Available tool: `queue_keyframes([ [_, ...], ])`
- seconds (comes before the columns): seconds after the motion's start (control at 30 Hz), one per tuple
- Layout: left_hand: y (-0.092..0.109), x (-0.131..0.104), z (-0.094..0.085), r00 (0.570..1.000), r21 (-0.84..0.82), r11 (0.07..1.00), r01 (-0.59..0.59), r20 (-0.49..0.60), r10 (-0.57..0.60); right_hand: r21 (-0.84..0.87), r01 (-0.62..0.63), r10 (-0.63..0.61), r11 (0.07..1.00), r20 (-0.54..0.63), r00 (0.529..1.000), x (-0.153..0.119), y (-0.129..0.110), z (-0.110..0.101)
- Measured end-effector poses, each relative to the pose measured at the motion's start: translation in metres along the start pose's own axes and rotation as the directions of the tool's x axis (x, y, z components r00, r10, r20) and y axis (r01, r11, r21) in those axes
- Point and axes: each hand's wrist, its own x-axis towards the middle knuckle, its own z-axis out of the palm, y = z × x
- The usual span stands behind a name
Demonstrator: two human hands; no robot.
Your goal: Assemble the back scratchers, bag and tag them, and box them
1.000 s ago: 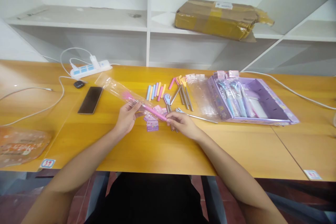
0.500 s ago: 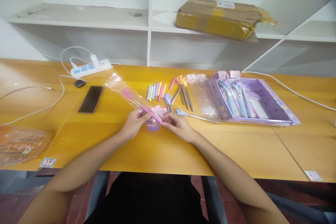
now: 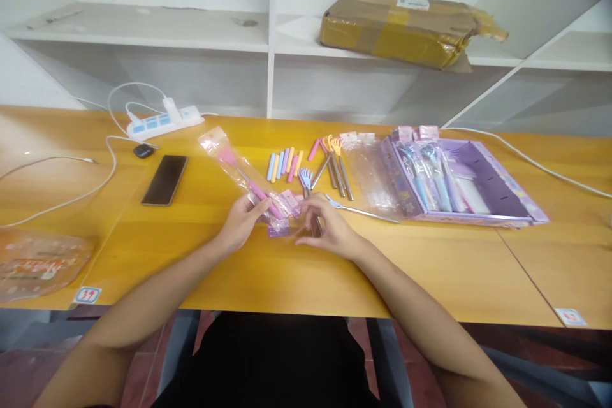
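The left hand [image 3: 240, 220] has its grip closed on a long pink back scratcher with a metal rod [image 3: 258, 190], which lies inside a narrow clear plastic bag [image 3: 213, 140]. The thumb presses from above near the handle, and the head points toward ten o'clock. The grip of the right hand [image 3: 332, 226] is partly open, the thumb apart from the bent fingers, beside the handle end; whether the fingertips touch the bag, I cannot tell. Small purple printed cards [image 3: 278, 231] are beneath the bag, on the yellow wooden counter [image 3: 239, 287]. Taking the hands as the clock's centre, short pastel-coloured tubes [image 3: 284, 166] lie at twelve, metal rods with yellow claw heads [image 3: 340, 172] at two. A blue-headed metal scratcher [image 3: 366, 212] lies at three; farther the same way stands an open purple cardboard box [image 3: 497, 178].
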Motion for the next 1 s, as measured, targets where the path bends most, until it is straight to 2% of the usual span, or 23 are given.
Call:
queue_keyframes([
  [0.1, 0.000, 0.000, -0.001, 1.000, 0.004, 1.000, 0.007, 0.009, -0.007, -0.182, 0.121, -0.129, 0.976, -0.032, 0.991, 0.000, -0.002, -0.002],
  [0.17, -0.003, 0.001, -0.003, 1.000, 0.018, 1.000, 0.019, 0.023, -0.019, -0.237, 0.169, -0.186, 0.957, -0.050, 0.981, 0.001, -0.005, -0.003],
  [0.37, -0.009, 0.000, -0.003, 0.996, 0.092, 0.995, 0.047, 0.076, -0.054, -0.206, 0.211, -0.229, 0.956, -0.070, 0.971, 0.005, -0.020, -0.004],
  [0.5, -0.009, -0.004, 0.001, 0.984, 0.161, 0.986, 0.048, 0.162, -0.075, -0.171, 0.177, -0.196, 0.969, -0.097, 0.976, 0.007, -0.021, 0.002],
  [0.63, -0.009, -0.008, 0.005, 0.952, 0.163, 0.980, 0.111, 0.264, -0.152, -0.203, 0.145, -0.171, 0.968, -0.120, 0.978, 0.008, -0.017, 0.008],
  [0.73, -0.009, -0.011, 0.007, 0.935, 0.154, 0.982, 0.108, 0.321, -0.153, -0.217, 0.143, -0.173, 0.966, -0.126, 0.977, 0.008, -0.015, 0.010],
  [1.0, -0.010, -0.011, 0.008, 0.920, 0.197, 0.977, 0.085, 0.360, -0.153, -0.208, 0.079, -0.112, 0.975, -0.151, 0.982, 0.006, -0.014, 0.012],
])
